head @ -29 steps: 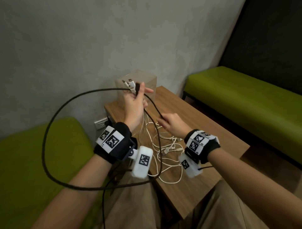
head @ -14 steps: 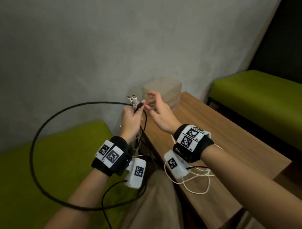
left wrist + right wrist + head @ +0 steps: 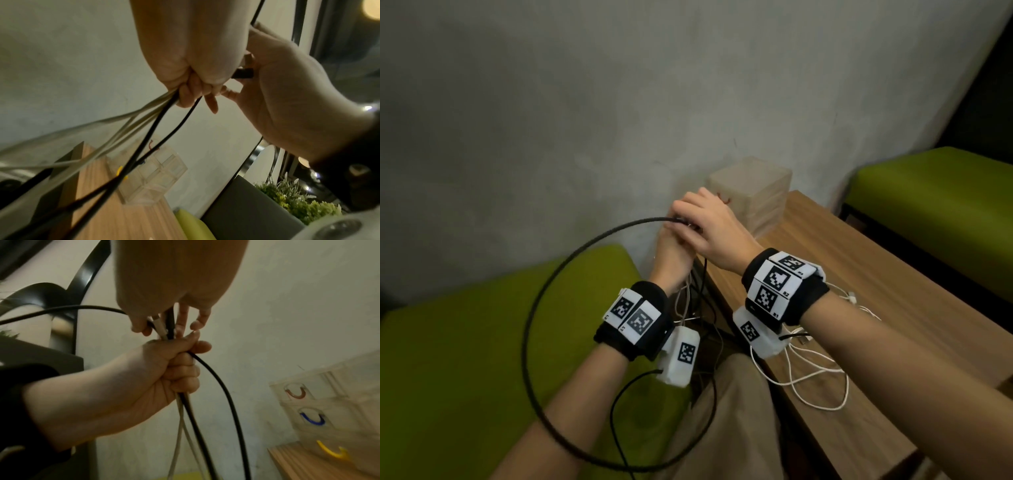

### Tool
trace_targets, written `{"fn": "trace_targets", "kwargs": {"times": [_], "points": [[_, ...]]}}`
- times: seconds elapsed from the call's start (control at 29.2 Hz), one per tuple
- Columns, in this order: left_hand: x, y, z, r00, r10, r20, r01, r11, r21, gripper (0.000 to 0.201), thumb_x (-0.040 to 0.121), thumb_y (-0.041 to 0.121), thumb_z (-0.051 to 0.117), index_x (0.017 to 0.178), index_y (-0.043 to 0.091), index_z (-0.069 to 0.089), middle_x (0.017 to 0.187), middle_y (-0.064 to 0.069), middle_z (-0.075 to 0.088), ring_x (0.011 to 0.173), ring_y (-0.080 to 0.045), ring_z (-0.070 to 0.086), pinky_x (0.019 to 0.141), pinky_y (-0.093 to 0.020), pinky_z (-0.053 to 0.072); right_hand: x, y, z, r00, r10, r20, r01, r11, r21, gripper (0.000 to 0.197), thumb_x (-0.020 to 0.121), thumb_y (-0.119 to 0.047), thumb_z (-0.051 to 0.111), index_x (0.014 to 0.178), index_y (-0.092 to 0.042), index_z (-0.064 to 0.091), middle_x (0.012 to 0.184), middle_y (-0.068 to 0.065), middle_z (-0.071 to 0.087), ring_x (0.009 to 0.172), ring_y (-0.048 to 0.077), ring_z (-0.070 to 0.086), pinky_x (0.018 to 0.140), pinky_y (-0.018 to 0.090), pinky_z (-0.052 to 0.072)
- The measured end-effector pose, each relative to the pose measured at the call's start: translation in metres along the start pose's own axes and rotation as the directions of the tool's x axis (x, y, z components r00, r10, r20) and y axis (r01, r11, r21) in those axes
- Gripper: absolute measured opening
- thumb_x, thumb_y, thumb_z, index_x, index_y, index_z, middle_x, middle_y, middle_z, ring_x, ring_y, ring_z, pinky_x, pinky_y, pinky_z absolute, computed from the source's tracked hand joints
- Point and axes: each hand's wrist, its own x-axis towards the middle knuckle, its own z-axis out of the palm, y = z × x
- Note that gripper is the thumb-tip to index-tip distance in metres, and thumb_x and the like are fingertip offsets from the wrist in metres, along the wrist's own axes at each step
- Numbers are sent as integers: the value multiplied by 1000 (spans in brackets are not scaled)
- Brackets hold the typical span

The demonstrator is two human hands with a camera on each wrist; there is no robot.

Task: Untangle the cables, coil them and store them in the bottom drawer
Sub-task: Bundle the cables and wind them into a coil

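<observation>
My left hand [image 3: 671, 255] is raised beside the table's left edge. Its fist grips a bundle of black and white cables [image 3: 180, 415]. The black cable [image 3: 526, 329] swings out in a big loop over my lap and comes back to the fist. My right hand [image 3: 709, 222] lies over the top of the left fist. Its fingers [image 3: 141, 327] pinch the black cable and the plug ends [image 3: 162, 327] that stick out there. More white cable [image 3: 811, 373] lies tangled on the wooden table [image 3: 876, 274]. The clear drawer unit [image 3: 753, 195] stands by the wall; its bottom drawer has a yellow handle [image 3: 331, 452].
Green benches [image 3: 465, 342] flank the table on both sides, and a grey wall stands close behind. The drawer unit also has a red handle [image 3: 296, 394] and a blue handle [image 3: 312, 420]. Thin black wrist-camera leads [image 3: 619, 411] hang near my lap.
My right hand left the cable over the table, rose to the left fist and closed over the plugs. Both hands shifted left of the table edge, and the black loop drew in.
</observation>
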Motion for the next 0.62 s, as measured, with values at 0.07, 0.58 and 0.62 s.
{"fn": "trace_targets", "kwargs": {"times": [0.07, 0.58, 0.62], "points": [[3, -5, 3, 999, 40, -1, -40, 998, -39, 17, 89, -2, 46, 94, 10, 56, 91, -11, 60, 86, -21, 61, 63, -7, 43, -1, -2, -1, 998, 34, -51, -32, 999, 33, 34, 90, -33, 36, 78, -7, 54, 76, 9, 55, 75, 20, 43, 67, 35, 35], [54, 4, -91, 908, 3, -420, -206, 875, -438, 32, 97, 7, 26, 76, 18, 49, 58, 10, 26, 46, 0, 25, 50, -16, 22, -38, 48, 37, 665, 555, 500, -566, 811, -147, 23, 91, -17, 54, 107, -6, 67, 109, 19, 66, 103, 32, 60, 93, 37, 46], [57, 7, -96, 899, 18, -438, -233, 865, -444, 32, 97, 7, 26, 75, 18, 47, 54, 14, 28, 46, 0, 25, 50, -17, 21, -38, 43, 40, 663, 538, 520, -588, 805, -83, 25, 91, -14, 54, 112, -9, 66, 112, 16, 66, 105, 29, 60, 94, 30, 45]]}}
